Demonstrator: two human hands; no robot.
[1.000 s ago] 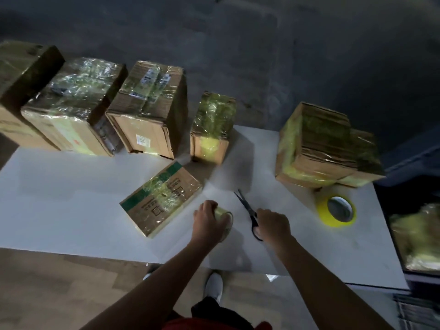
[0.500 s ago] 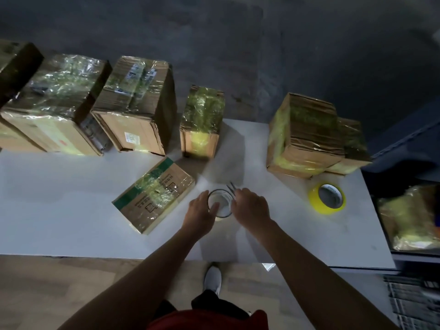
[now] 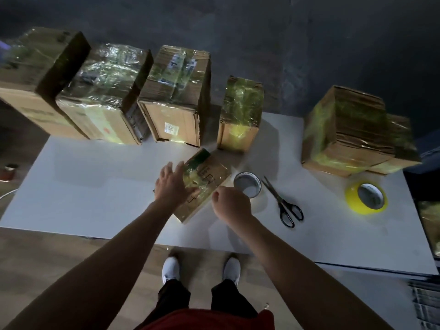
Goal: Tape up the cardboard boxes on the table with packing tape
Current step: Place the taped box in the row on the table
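A small flat box (image 3: pixel 202 184) lies at the centre of the frame on the white table (image 3: pixel 95 186), turned at an angle, its top shiny with tape and a green band at its far end. The left hand (image 3: pixel 172 185) rests flat on the box's left part, fingers spread wide. The right hand (image 3: pixel 232 204) is at the box's lower right corner, fingers curled into a loose fist; whether they pinch anything, I cannot tell. Just right of the box stands a clear tape roll (image 3: pixel 247 184), lying flat, touched by neither hand. Black scissors (image 3: pixel 282 202) lie closed beside it, handles toward the lower edge. Further right, a yellow tape roll (image 3: pixel 366 197) lies flat near the table's right end. Along the far edge, upper left to centre, stand four taped boxes (image 3: pixel 176 96) in a row. At the upper right sit two more boxes (image 3: pixel 345 129), touching. White shoes (image 3: pixel 170 269) show below the table edge.
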